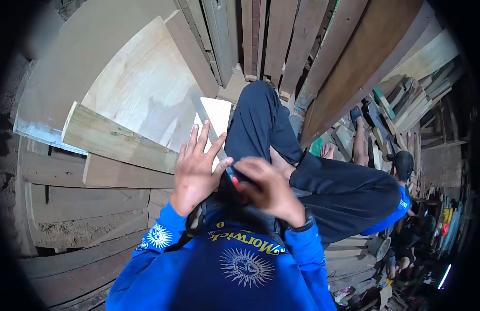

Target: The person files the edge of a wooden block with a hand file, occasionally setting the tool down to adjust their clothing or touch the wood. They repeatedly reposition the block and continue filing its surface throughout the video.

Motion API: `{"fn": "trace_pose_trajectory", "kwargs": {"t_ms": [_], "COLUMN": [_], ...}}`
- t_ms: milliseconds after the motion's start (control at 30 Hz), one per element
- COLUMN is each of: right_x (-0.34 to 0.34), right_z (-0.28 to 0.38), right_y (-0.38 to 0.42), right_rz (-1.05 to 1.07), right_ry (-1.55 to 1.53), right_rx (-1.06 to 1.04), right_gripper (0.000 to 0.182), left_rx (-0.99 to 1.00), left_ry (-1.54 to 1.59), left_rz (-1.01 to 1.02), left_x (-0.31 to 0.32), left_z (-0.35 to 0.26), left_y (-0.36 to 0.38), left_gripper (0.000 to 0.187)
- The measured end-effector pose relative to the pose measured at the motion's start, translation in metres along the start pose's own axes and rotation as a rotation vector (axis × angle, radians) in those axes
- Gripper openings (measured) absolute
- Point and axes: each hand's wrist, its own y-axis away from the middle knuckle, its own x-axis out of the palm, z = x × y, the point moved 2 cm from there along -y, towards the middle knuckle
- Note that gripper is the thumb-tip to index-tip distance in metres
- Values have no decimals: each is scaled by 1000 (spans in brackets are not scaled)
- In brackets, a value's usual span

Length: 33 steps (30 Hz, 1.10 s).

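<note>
A long, flat metal strip (pixel 202 110) with a red and dark handle (pixel 234 179) lies slantwise over a white, roughly triangular piece (pixel 219 110). The fingers of my left hand (pixel 193 173) are spread and stretched out over the strip and the white piece, thumb toward the handle. My right hand (pixel 271 189) is blurred by motion right beside the handle, its fingers reaching toward my left thumb. Whether it grips the handle I cannot tell. Both hands are above my lap, near my bent knee in dark trousers (pixel 258 114).
To the left lies a pale curved wooden panel (pixel 141 78) with a plank (pixel 115 130) along its lower edge. Long boards (pixel 281 41) lean ahead of me. At right are stacked wood scraps (pixel 405 106) and another person (pixel 403 171) in a blue top, sitting.
</note>
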Motion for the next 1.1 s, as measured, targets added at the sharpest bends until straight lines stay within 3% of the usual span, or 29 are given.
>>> {"fn": "trace_pose_trajectory", "kwargs": {"t_ms": [33, 67, 100, 167, 200, 233, 300, 333, 367, 400, 433, 500, 533, 600, 633, 700, 733, 767, 867, 900, 967, 1033, 1100], "right_x": [-21, -53, -78, -124, -139, -127, -57, 12, 80, 114, 144, 170, 166, 134, 138, 147, 101, 72, -15, -52, -85, -88, -47], "right_z": [2, 9, 14, 11, -5, -32, -114, -132, -122, -122, -133, -132, -124, -118, -130, -160, -139, -129, -177, -171, -210, -225, -204], "right_y": [-3, -11, -13, -21, -22, -39, -65, -73, -55, -42, -32, 15, 21, -2, -6, -18, -34, -50, -100, -114, -126, -122, -110], "right_rz": [-77, -183, -315, -724, -900, -902, -1138, -359, -177, -100, -86, 216, 214, 464, 460, 138, 406, 314, -26, 3, -143, -311, -487], "right_ry": [39, 239, 347, 421, 305, 309, 732, 741, 722, 674, 1046, 262, 248, 102, 109, 663, 538, 622, 842, 868, 1003, 735, 613], "right_rx": [73, -42, -19, -62, -16, -12, 247, 196, 91, 67, -274, -326, -303, -166, -164, -500, -351, -342, -194, 9, 396, 383, 290], "right_gripper": [45, 44, 45, 46, 47, 47, 52, 57, 63, 65, 66, 65, 65, 58, 58, 49, 45, 45, 72, 68, 70, 70, 70], "left_rx": [-1, -10, -19, -8, -21, -31, -38, -62, -36, -42, -61, -91, -86, -67, -61, -70, -61, -48, -59, -55, -67, -45, -58], "left_ry": [2, 48, 92, 95, 98, 102, 105, 99, 91, 96, 105, 94, 96, 92, 95, 87, 77, 72, 76, 76, 69, 64, 72], "left_rz": [7, -2, -14, -17, 0, 17, 51, 72, 81, 90, 87, 153, 130, 79, 74, 93, 92, 93, 99, 101, 107, 94, 97], "left_x": [-1, -2, -3, -3, -3, -3, -3, -4, -4, -3, -2, -3, -2, 0, 0, -1, 0, 0, 0, 0, 1, 1, 1], "left_z": [-1, -1, -1, 0, 0, 0, -1, -1, -4, -3, 0, -2, -3, -2, -2, -2, -1, 0, -1, -2, -2, -1, -3], "left_y": [-1, -1, -1, -2, -2, -3, -6, -6, -2, -1, -7, -1, -2, -7, -6, -7, -6, -6, -8, -8, -8, -8, -7], "left_gripper": [59, 56, 54, 53, 53, 53, 53, 53, 53, 53, 53, 52, 54, 55, 55, 54, 54, 54, 57, 57, 57, 57, 57]}}
